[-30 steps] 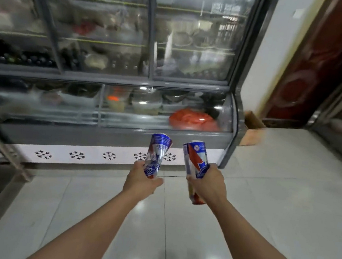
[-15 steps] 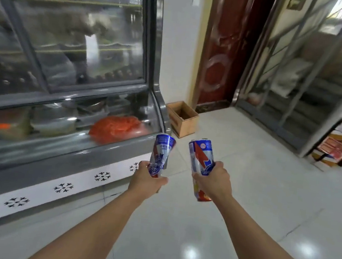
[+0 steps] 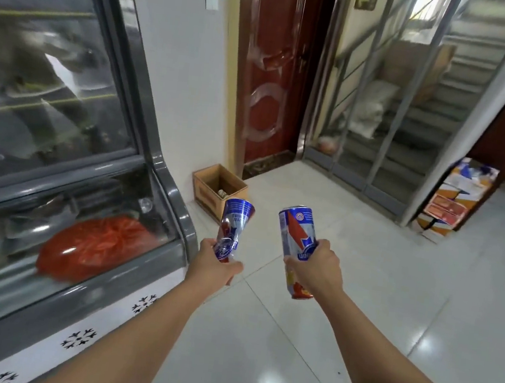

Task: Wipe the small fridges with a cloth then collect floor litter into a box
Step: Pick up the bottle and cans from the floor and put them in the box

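- Cans in both hands right now: the left hand (image 3: pixel 217 263) has its fingers curled round the pinched lower end of a crushed blue can (image 3: pixel 232 228), and the right hand (image 3: pixel 318 269) is wrapped round the middle of an intact blue-and-red can (image 3: pixel 296 250). Both grips are closed on their cans, both held up in the air over the floor (image 3: pixel 343 296).
- Target looks like the open cardboard box (image 3: pixel 218 187) sitting on the floor in the corner, just beside the end of the display fridge (image 3: pixel 89 172) and near the red door (image 3: pixel 270 77). Something pale is already in it, can't tell what.
- Biggest risk imo: the box mouth is small and tucked against the wall, so tossing from here could bounce a can off the rim and send it rolling under the fridge.
- Crushed can is only held by its narrow end, so it could slip or twist out mid-walk. Its creased edges might be sharp too.
- Any dregs left in the cans would drip on those glossy tiles, and that floor already looks slick.
- Dropping both at once could knock the light box over; one at a time seems safer.
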`<state>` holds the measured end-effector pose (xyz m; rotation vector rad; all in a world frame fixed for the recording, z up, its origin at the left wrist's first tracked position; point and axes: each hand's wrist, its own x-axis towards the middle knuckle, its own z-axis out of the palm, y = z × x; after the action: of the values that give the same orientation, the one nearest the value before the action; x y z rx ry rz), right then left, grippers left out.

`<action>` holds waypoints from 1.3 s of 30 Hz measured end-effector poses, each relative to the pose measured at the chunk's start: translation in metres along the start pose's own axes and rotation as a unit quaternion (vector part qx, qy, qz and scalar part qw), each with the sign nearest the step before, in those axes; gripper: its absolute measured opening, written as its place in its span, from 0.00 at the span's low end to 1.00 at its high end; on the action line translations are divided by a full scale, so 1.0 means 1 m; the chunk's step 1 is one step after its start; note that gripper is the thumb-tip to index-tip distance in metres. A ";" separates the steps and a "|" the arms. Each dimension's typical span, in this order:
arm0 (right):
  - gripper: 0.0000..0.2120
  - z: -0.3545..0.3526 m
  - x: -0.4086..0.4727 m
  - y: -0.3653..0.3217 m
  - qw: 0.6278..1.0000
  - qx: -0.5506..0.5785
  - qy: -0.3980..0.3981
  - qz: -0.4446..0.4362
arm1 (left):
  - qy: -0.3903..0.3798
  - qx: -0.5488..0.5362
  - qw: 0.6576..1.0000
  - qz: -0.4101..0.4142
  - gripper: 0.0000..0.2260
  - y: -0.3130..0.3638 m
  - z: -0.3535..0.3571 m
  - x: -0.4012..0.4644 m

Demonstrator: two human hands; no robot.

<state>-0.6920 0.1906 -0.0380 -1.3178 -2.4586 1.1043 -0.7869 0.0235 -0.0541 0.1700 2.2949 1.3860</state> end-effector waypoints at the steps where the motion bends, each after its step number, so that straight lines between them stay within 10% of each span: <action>1: 0.32 -0.001 0.020 -0.004 1.000 -0.001 -0.002 -0.002 | -0.004 -0.001 1.000 -0.006 0.22 0.008 0.007 0.017; 39: 0.36 0.074 0.770 -0.259 0.973 -0.094 -0.152 -0.145 | 0.169 -0.088 0.976 -0.104 0.23 0.258 0.119 0.680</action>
<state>-1.3631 0.6525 -0.0790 -0.8367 -2.9220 1.0892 -1.3722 0.4696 -0.0906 -0.3798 2.3514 1.5940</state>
